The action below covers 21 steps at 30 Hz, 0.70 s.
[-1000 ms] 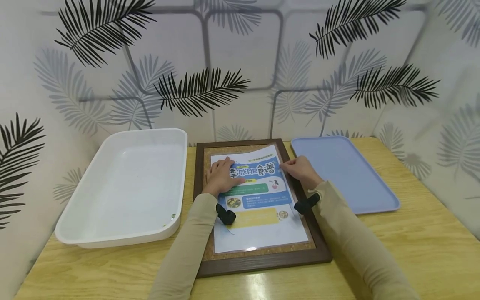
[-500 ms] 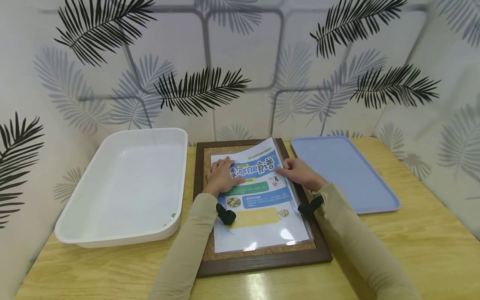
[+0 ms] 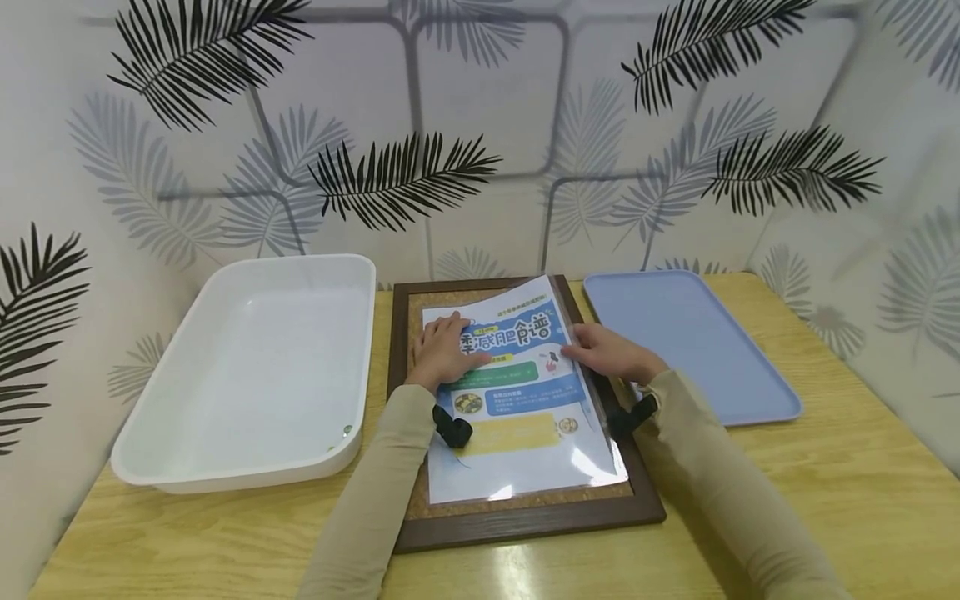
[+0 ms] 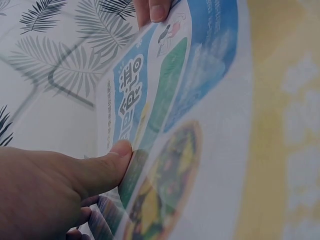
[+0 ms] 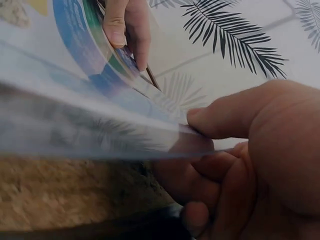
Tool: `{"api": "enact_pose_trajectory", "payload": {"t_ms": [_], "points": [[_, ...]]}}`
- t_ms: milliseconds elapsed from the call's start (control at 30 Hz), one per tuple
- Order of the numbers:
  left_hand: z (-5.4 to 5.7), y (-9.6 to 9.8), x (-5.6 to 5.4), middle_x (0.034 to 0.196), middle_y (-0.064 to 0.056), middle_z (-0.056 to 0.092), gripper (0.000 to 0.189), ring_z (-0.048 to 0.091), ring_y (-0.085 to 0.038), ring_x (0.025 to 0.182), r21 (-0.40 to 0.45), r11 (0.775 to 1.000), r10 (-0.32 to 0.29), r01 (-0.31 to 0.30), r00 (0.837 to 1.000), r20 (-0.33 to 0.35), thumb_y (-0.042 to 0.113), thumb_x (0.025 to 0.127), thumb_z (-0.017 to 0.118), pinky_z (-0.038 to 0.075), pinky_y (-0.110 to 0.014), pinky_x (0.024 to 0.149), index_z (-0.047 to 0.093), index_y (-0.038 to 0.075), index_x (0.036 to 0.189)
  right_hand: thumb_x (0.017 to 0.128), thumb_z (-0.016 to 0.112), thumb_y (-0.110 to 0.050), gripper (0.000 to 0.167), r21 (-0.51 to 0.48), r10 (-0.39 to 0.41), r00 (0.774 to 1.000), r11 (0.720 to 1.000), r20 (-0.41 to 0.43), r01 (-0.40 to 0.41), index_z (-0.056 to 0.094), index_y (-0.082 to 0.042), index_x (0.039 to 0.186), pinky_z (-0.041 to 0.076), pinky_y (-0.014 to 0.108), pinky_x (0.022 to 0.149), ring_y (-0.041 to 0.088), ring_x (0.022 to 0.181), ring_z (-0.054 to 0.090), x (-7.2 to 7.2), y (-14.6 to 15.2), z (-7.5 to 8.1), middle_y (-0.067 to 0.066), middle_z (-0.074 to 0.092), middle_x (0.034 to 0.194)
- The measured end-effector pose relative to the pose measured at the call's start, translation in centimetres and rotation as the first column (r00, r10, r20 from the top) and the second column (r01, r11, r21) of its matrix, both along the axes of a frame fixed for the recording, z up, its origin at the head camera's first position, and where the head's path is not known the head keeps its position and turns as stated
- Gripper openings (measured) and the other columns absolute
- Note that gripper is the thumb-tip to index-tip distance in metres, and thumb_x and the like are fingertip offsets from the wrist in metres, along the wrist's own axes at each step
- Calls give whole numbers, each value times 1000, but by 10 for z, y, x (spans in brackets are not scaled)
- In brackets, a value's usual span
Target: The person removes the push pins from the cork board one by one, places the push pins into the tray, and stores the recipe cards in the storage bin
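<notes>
A printed poster with a clear glossy film lies over a cork board with a dark brown frame. My left hand rests spread on the poster's upper left part; its thumb presses on the printed face. With thumb above and fingers below, my right hand pinches the poster's right edge. That edge is raised off the cork, as the right wrist view shows a gap beneath the sheet. The upper right corner of the poster bends upward past the frame.
To the left stands a deep white plastic tub with small greenish specks near its front right corner. A flat light-blue tray lies at right, close to the board. Both rest on a wooden table against a leaf-patterned wall covering.
My right hand has slid down and slightly right along the poster's edge. The poster's right side and upper right corner have risen. My left hand stays in place.
</notes>
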<state>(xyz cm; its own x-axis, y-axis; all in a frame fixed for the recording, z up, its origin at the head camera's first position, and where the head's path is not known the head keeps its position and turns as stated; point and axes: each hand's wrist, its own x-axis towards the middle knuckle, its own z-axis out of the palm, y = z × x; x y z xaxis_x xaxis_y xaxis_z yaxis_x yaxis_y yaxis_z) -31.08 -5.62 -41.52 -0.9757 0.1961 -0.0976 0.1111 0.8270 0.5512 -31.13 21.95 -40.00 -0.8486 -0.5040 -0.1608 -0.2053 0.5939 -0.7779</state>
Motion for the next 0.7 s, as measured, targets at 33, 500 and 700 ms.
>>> {"api": "enact_pose_trajectory", "payload": {"t_ms": [33,500,700], "points": [[0,0,0,161,-8,20,76,16,-33,146,1,1000,1,-1,1000,1,45,87,67,7,-55,117,35,14,149,100,48,-17,35,-3,17,1000,1000,2,-17,50,8,126,55,26,73,18,78,70,1,1,1,18,70,102],[-1,-4,0,161,-7,19,74,15,-33,147,32,999,5,-5,1000,-1,42,88,66,7,-54,118,35,14,149,100,44,-3,32,-100,38,986,993,-162,-54,46,16,126,55,32,81,30,92,69,12,-6,-8,30,65,109],[8,-3,6,160,-8,23,67,19,-32,147,129,991,32,-26,999,-43,33,87,68,12,-55,117,42,10,145,102,43,-9,31,-113,-94,985,991,-144,78,49,9,126,53,31,78,21,88,66,15,-5,-9,24,66,108]]}}
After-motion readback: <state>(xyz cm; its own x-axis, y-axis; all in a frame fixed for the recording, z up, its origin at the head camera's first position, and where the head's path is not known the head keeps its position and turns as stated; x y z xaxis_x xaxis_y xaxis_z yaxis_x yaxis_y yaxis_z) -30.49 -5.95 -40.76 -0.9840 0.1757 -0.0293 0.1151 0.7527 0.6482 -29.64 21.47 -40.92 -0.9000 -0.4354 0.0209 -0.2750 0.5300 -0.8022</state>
